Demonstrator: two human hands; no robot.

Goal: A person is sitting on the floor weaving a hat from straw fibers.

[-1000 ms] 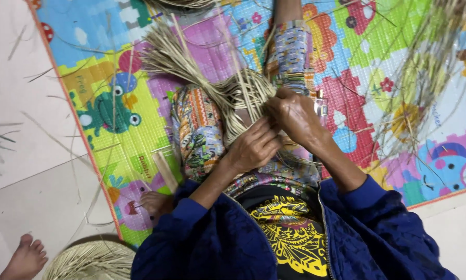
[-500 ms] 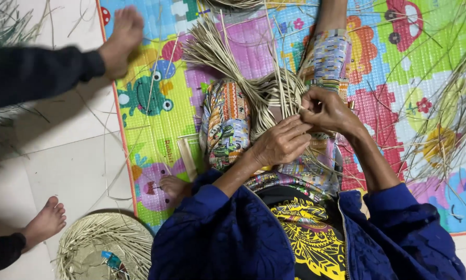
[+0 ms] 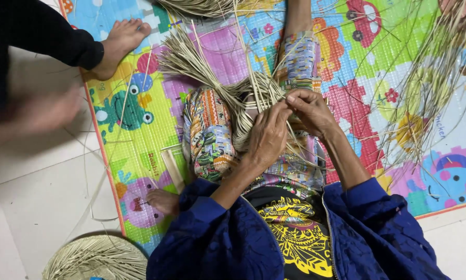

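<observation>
A piece of pale straw weaving point(image 3: 241, 106) lies on my lap, its loose strands fanning up and to the left. My left hand point(image 3: 268, 136) presses on the woven part and pinches strands at its upper edge. My right hand point(image 3: 310, 110) meets it there, fingertips closed on thin straw strands. Both hands touch each other over my patterned trousers. I wear a dark blue jacket.
I sit on a colourful cartoon play mat point(image 3: 134, 140) over white floor tiles. Loose straw point(image 3: 425, 88) is scattered at the right. A round woven straw piece point(image 3: 95, 258) lies at the bottom left. Another person's bare foot point(image 3: 120, 44) and blurred arm are at the upper left.
The other person's foot has stepped further onto the mat at the upper left, and a blurred arm has come in at the left. My hands stay on the weaving.
</observation>
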